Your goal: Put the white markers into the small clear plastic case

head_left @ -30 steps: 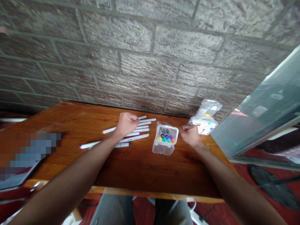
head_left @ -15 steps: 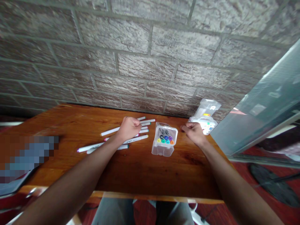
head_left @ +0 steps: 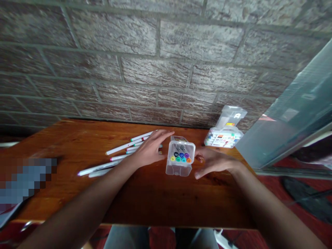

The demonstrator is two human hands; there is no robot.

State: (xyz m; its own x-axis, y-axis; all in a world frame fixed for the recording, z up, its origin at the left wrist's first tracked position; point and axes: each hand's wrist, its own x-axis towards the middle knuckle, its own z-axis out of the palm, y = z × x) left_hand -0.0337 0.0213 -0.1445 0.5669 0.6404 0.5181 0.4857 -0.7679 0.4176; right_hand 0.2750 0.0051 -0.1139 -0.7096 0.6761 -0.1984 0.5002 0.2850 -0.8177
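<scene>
Presently logged, left to right: loose markers (head_left: 119, 148) toward back edge of tabletop (head_left: 155, 200); spread left hand (head_left: 150, 148); marker box (head_left: 178, 170) nearer right edge; spread right hand (head_left: 214, 161), contact unclear. Likely flanking box; should next close evenly.

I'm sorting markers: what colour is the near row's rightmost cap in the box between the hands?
That marker cap is orange, clearest in the head view.

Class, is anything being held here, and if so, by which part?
Nothing looks held. The left hand is open beside the markers, the right hand open beside the clear box; whether it touches the box is unclear.
</scene>
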